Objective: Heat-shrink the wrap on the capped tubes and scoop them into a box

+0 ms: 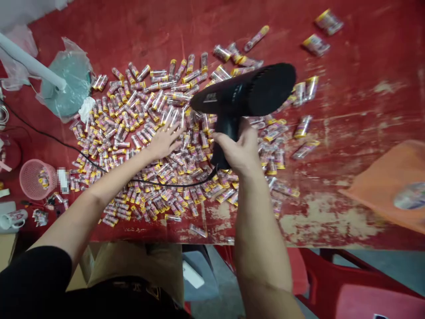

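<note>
**While the right hand grips a blower, the left lies flat on the tubes**

While the right hand (239, 148) wraps fully closed around the grip of a black hair dryer (244, 95), the barrel sits level above the surface (348, 102), its narrow nozzle end toward the left. Cord (172, 182) runs from the base of the grip, sags across the pile and trails off to the left edge.

Left hand (164, 141): open, fingers spread, palm down, resting on top of the small tubes (149, 133). It holds nothing. It lies just below and left of the nozzle.

Tubes: clear, with pink and yellow wrapping, lying on their sides in a dense single layer over the middle of the red, worn surface. Density thins to the right; a few strays (303, 128) lie apart from the heap, and two more (322, 33) sit well apart near the top right corner.

Around the pile:
- pink mesh basket (31, 177) at the left, a few tubes inside
- teal round base under a clear plastic bag (68, 84), upper left, with a white pole (31, 64) rising from it
- white mug (13, 218) at the lower left edge
- orange sheet (381, 186) at the right edge

Below the near edge: red plastic chair (348, 283), brown cardboard box (139, 266).
</note>
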Demonstrator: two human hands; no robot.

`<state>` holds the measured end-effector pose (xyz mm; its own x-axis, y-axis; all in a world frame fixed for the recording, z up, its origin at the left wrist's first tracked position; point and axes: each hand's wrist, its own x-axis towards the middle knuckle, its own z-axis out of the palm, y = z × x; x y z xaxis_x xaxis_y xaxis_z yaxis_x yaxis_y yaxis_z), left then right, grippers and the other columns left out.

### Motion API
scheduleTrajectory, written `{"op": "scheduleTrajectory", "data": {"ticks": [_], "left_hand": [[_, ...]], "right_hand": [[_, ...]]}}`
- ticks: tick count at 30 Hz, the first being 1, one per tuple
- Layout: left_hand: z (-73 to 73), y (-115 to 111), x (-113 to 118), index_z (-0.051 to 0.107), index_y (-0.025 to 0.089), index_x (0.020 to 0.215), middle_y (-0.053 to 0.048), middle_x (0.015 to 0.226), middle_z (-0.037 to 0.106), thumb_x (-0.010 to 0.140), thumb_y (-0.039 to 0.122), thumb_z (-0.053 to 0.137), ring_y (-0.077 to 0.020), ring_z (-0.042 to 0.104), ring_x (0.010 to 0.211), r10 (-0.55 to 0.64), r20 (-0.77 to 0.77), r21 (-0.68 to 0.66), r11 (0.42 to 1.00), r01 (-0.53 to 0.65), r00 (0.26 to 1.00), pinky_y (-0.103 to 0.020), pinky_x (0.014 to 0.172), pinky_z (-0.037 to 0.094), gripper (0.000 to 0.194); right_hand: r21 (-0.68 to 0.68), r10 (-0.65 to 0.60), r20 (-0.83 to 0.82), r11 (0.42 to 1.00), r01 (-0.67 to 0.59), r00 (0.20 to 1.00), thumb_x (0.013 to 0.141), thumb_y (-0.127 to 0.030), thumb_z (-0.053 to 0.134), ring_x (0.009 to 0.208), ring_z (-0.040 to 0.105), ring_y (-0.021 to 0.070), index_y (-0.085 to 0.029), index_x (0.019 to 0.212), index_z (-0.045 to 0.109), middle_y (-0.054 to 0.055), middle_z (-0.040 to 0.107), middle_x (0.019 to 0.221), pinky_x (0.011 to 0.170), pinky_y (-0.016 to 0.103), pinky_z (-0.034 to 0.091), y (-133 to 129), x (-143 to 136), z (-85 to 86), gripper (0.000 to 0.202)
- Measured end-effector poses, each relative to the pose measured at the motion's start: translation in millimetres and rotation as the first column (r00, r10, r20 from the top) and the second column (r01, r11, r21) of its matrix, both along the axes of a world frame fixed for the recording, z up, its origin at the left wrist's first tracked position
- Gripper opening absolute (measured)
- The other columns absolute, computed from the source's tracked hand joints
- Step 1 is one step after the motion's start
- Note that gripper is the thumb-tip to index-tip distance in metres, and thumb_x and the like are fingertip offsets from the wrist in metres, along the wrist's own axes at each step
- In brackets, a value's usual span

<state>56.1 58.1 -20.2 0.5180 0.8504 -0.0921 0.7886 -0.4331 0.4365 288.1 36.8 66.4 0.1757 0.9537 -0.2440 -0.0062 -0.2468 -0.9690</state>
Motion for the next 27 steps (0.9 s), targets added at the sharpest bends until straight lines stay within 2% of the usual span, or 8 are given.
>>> {"op": "scheduleTrajectory", "data": {"ticks": [3,6,8,13,16,21,24,27], "left_hand": [[21.2,-28,-15,0.042,0.019,0.152,-0.015,0.161,0.037,0.104,0.057,0.026,-0.0290,0.025,0.154,-0.015,-0.002,-0.026,1.000,0.015,1.000,-0.054,0.124,0.022,0.064],[38.9,-54,-35,0.047,0.019,0.148,-0.013,0.158,0.043,0.105,0.051,0.027,-0.0276,0.029,0.152,0.101,0.029,-0.030,0.995,-0.100,0.994,-0.054,0.124,0.025,0.057],[48.7,-74,-48,0.050,0.019,0.146,-0.014,0.156,0.045,0.106,0.048,0.031,-0.0268,0.031,0.151,0.170,0.069,-0.038,0.985,-0.167,0.983,-0.053,0.123,0.027,0.053],[74.8,-137,-79,0.046,0.024,0.150,-0.012,0.158,0.042,0.106,0.039,0.036,-0.0258,0.023,0.155,0.305,0.136,-0.023,0.952,-0.305,0.942,-0.055,0.124,0.025,0.047],[97.3,-181,-103,0.038,0.027,0.155,-0.012,0.161,0.038,0.106,0.036,0.039,-0.0261,0.019,0.156,0.368,0.121,-0.002,0.929,-0.370,0.922,-0.056,0.124,0.023,0.050],[137.4,-277,-159,0.033,0.030,0.157,-0.011,0.160,0.040,0.105,0.033,0.042,-0.0268,0.025,0.154,0.522,0.030,-0.046,0.852,-0.521,0.852,-0.056,0.124,0.026,0.053],[145.9,-337,-187,0.036,0.029,0.155,-0.011,0.157,0.044,0.104,0.035,0.041,-0.0282,0.030,0.152,0.614,-0.020,-0.082,0.786,-0.613,0.789,-0.057,0.122,0.029,0.052],[141.9,-376,-205,0.040,0.026,0.154,-0.012,0.154,0.048,0.103,0.039,0.042,-0.0290,0.034,0.150,0.684,-0.013,-0.087,0.726,-0.682,0.729,-0.057,0.121,0.032,0.052]], "right_hand": [[0.027,0.031,-0.116,0.999,-0.028,0.993,0.070,-0.025,0.077,0.071,0.061,0.0176,-0.023,0.096,0.058,0.001,0.069,0.088,0.064,0.032,0.053,9,-4,-4.0,0.033],[0.089,-0.198,-0.173,0.972,0.216,0.965,0.070,-0.017,0.073,0.068,0.058,0.0143,-0.024,0.093,0.054,0.000,0.068,0.087,0.060,0.028,0.052,19,-3,-4.5,0.031],[0.101,-0.257,-0.209,0.954,0.283,0.943,0.070,-0.013,0.071,0.065,0.057,0.0119,-0.024,0.091,0.053,-0.001,0.069,0.087,0.057,0.024,0.050,24,-1,0.7,0.030],[0.053,0.010,-0.326,0.999,0.007,0.945,0.071,-0.020,0.072,0.054,0.053,0.0099,-0.021,0.094,0.057,-0.003,0.068,0.077,0.044,0.022,0.041,37,-21,24.6,0.027],[0.034,0.043,-0.345,0.999,-0.033,0.938,0.073,-0.020,0.069,0.050,0.049,0.0100,-0.019,0.089,0.060,-0.005,0.061,0.064,0.045,0.024,0.043,61,-45,25.4,0.018],[-0.100,-0.306,-0.323,0.952,0.289,0.896,0.081,-0.009,0.059,0.052,0.047,0.0087,-0.023,0.073,0.052,-0.006,0.054,0.057,0.049,0.022,0.046,102,-63,13.2,0.018],[-0.122,-0.307,-0.307,0.952,0.282,0.901,0.080,-0.008,0.058,0.050,0.049,0.0094,-0.024,0.072,0.050,-0.006,0.055,0.057,0.045,0.022,0.045,87,-63,17.3,0.019],[-0.165,-0.163,-0.328,0.980,0.113,0.931,0.072,-0.012,0.065,0.046,0.050,0.0112,-0.020,0.074,0.058,-0.003,0.060,0.059,0.039,0.024,0.044,50,-65,28.2,0.010]]}}
